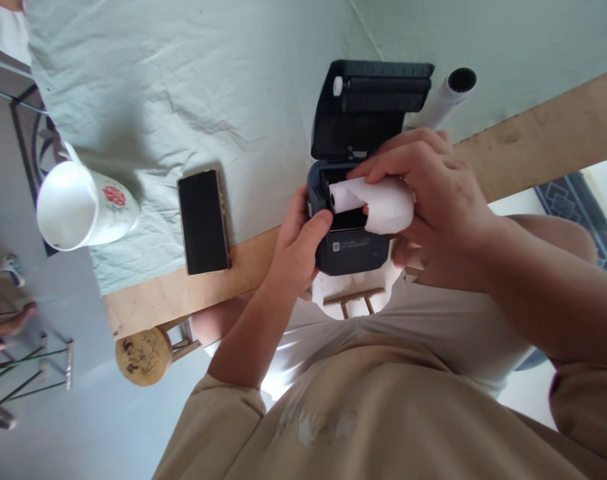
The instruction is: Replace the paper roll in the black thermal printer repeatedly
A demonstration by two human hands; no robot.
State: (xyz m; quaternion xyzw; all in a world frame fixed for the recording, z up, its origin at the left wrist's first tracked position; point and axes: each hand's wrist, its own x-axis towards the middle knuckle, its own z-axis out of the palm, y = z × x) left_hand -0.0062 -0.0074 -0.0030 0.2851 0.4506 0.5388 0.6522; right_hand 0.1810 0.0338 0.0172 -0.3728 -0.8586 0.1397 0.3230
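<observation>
White paper roll point(383, 203) was gripped by right hand point(433, 193) over open printer point(351, 247), steadied by left hand point(296, 250); lid point(373, 100) was up, roll not yet seated.

hands point(363, 220), paper roll point(378, 203), open printer point(356, 250)

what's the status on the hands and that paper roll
Left hand steadies printer, lid open. Right hand holds paper roll over bay. Nothing blocking.

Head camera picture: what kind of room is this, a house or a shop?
Probably a room at home, though that is a guess. A flowered mug and a phone lie on a cloth-covered wooden table, and a small painted stool stands on the floor. The hands load a paper roll into a small printer.
</observation>
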